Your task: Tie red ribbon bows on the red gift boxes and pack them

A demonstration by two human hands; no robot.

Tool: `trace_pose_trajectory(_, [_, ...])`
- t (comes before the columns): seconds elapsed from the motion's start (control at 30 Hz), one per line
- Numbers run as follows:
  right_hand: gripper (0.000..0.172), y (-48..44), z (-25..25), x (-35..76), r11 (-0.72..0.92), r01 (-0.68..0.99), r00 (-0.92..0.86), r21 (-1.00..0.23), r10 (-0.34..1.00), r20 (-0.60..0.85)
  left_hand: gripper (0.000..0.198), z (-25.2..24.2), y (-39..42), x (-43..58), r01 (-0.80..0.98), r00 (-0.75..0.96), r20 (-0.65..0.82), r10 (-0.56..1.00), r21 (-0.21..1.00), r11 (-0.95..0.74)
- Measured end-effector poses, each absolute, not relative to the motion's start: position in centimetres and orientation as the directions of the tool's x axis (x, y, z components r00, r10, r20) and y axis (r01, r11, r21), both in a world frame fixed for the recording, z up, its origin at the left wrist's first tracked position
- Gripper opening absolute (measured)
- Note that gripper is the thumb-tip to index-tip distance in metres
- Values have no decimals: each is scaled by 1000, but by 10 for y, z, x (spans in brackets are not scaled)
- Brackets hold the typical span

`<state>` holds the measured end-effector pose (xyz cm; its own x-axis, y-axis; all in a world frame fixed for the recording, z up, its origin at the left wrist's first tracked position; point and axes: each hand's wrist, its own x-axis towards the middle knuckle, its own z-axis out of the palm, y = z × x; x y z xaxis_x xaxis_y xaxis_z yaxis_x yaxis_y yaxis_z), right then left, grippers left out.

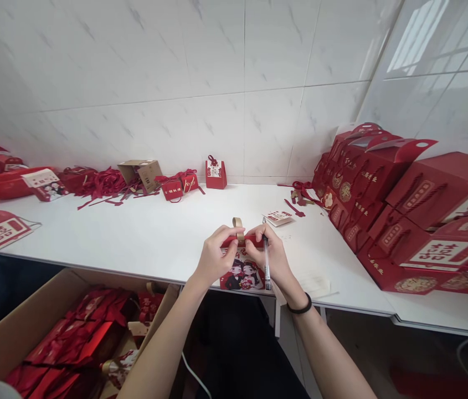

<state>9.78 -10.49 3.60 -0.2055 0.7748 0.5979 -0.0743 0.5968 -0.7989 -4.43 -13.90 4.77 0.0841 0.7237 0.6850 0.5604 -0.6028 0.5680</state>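
Note:
Near the table's front edge, a red gift box (243,275) printed with a cartoon couple is held between both hands. A gold ribbon loop (238,226) stands up from its top edge. My left hand (218,254) is closed on the top edge, left of the loop, thumb in front. On the right of the loop my right hand (270,255) pinches the same edge. A clear pen (266,263) with a dark cap end is tucked in my right hand, pointing down. My fingers hide part of the box top.
Red boxes (418,246) are stacked high at the right. A printed card (278,217) lies beyond my right hand. Along the wall are a small red box (216,174), a ribbon-tied box (179,184) and loose red ribbons (107,182). A carton (5,330) of red boxes stands lower left.

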Motion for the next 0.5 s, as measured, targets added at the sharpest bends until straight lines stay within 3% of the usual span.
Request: trace_pose_trajectory(0.5, [22, -106, 36, 98, 602, -67, -214, -796, 770, 601, 28, 48, -139, -43, 566, 79, 690, 719, 562, -603])
